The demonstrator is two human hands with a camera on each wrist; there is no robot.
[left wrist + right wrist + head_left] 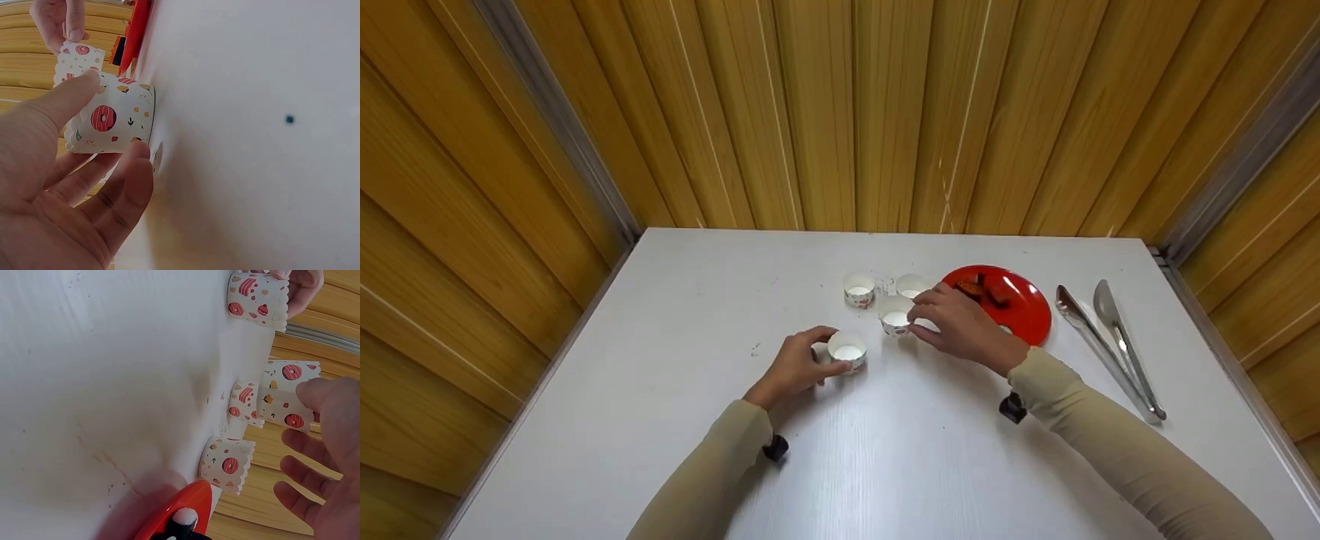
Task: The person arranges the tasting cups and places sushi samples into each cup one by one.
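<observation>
My left hand (797, 361) holds a white paper baking cup (847, 352), printed with red doughnuts, between thumb and fingers at its sides. Farther off and to the right, my right hand (960, 322) pinches a second paper cup (894, 321) near its scalloped rim. In the right wrist view, this cup (286, 392) sits between the thumb and the fingers, one of which is partly hidden behind it. Two more such cups stand behind: one at the left (859, 292), another (913, 283) just beyond my right fingers.
Right of the cups lies a red plate (1031, 311) with dark and orange pieces (997, 292) on it, partly covered by my right hand. Metal tongs (1110, 352) rest on the white table (697, 315) farther right. A wood-patterned wall (825, 112) rises behind the table.
</observation>
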